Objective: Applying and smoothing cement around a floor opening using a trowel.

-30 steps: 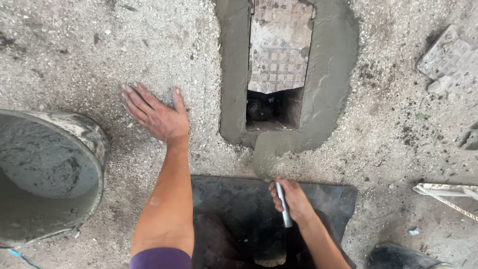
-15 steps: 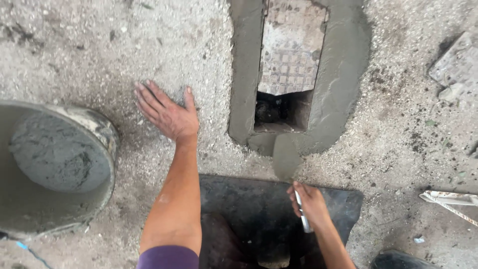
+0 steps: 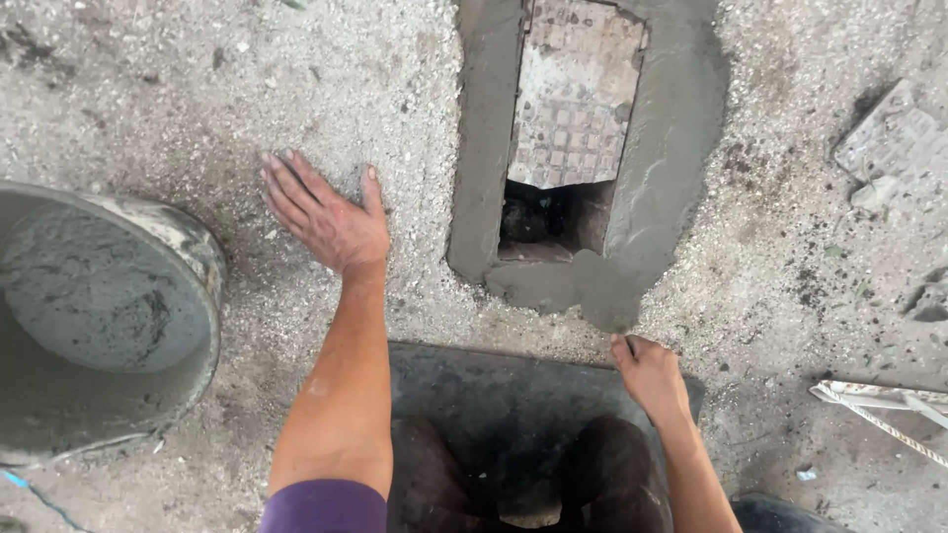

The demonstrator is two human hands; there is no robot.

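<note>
2 hands: left hand (image 3: 331,222) flat, open on gravel ground (image 3: 197,99); right hand (image 3: 647,373) fisted by wet cement frame (image 3: 662,148).

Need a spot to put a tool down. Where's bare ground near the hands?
Bare gravel lies between the grey mortar-filled bucket and left hand, and above that hand. Crowded: wet grey cement frame around the drain opening, and the dark rubber mat by the right hand.

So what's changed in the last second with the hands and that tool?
The right hand has closed round the tool, whose pale shaft no longer shows, and sits nearer the wet cement. The left hand stays flat on the ground; the bucket hasn't moved.
</note>
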